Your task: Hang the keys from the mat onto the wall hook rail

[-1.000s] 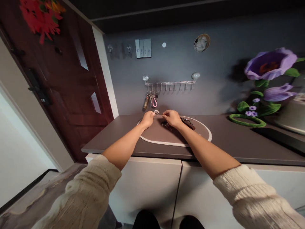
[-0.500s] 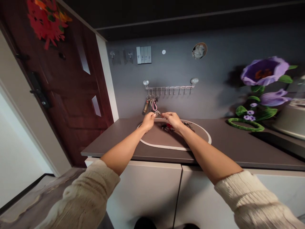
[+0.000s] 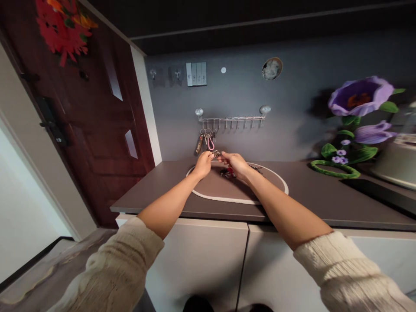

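Observation:
Above the oval mat (image 3: 214, 199), my left hand (image 3: 203, 164) is closed, pinching a small silvery key ring (image 3: 216, 154) between thumb and fingertips. My right hand (image 3: 236, 165) has its fingertips pressed together on the other side of the ring. The ring's fine detail is too small to make out. Under and behind my right hand lie more keys with a red piece (image 3: 230, 172), partly hidden by it. Just above my left hand, several key bunches (image 3: 208, 139) hang from the left hooks of a clear rail (image 3: 232, 119).
The mat lies on a dark countertop (image 3: 321, 206) over pale cabinet doors (image 3: 198, 260). Purple artificial flowers (image 3: 360, 97) and a pale rounded object (image 3: 398, 158) stand at the right. A dark red door (image 3: 110, 147) is at the left. An overhanging shelf (image 3: 227, 28) spans the top.
My right hand has moved slightly left, its fingertips coming onto the key ring. My left hand keeps its pinch in nearly the same place.

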